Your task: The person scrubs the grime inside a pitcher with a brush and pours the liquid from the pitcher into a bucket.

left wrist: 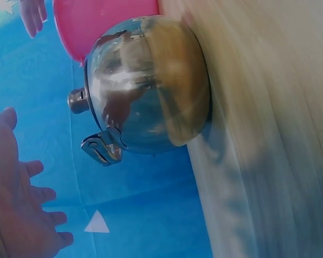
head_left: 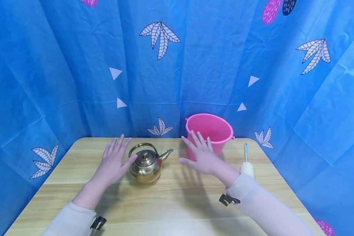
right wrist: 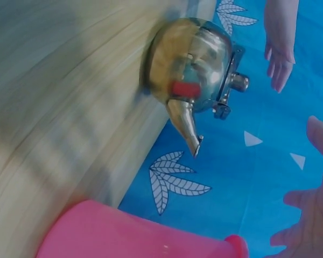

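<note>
My left hand (head_left: 113, 163) hovers over the table just left of a shiny brass kettle (head_left: 146, 172), fingers straight and spread, holding nothing. The kettle stands upright with its lid on, its loop handle (head_left: 143, 145) raised and its spout (head_left: 166, 154) pointing right. My right hand (head_left: 203, 157) is held in the air with fingers spread, overlapping the front of a pink bucket (head_left: 225, 146) in the head view. It also holds nothing. In the left wrist view the kettle (left wrist: 145, 86) appears beside the spread left hand (left wrist: 24, 193); the right wrist view shows kettle and bucket (right wrist: 134, 234) together.
Behind the right forearm lies a brush with a pale head (head_left: 247, 169) and thin blue-green handle (head_left: 246, 151), near the table's right edge. A blue patterned curtain (head_left: 212, 65) encloses the wooden table (head_left: 162, 209) at the back and sides.
</note>
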Action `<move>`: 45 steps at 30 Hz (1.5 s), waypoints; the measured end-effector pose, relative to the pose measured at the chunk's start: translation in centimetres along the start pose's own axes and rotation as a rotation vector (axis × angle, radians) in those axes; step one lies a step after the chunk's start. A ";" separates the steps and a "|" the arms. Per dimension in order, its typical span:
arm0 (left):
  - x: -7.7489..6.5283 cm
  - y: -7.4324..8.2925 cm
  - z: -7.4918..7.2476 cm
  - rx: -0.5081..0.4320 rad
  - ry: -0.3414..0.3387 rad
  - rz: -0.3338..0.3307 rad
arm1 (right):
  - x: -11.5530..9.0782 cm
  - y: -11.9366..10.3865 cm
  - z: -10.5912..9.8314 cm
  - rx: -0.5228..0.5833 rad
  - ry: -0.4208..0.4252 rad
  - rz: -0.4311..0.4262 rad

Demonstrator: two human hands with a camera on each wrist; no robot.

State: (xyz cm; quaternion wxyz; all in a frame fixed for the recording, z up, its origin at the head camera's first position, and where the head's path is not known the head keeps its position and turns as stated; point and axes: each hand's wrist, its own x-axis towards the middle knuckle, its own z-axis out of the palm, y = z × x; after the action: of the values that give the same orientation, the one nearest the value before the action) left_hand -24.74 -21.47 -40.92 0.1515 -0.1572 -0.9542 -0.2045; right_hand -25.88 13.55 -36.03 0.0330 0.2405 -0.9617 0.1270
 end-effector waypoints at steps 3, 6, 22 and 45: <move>-0.1 -0.2 0.0 -0.018 0.010 -0.011 | 0.1 -0.1 0.1 0.006 0.008 -0.012; -0.1 -0.2 0.0 -0.032 0.019 -0.014 | 0.2 -0.2 0.2 0.007 0.015 -0.023; -1.0 -0.3 0.7 -0.113 0.026 -0.080 | 0.5 -0.8 0.8 0.029 -0.007 -0.040; -1.5 -0.4 2.0 -0.208 0.074 -0.191 | 1.2 -2.4 2.0 0.116 -0.028 -0.083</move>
State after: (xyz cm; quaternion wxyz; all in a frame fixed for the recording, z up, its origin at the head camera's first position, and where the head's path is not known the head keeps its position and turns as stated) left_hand -23.99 -21.28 -43.33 0.1494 -0.0730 -0.9323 -0.3212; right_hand -25.78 10.44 -37.21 0.0105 0.2834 -0.9423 0.1778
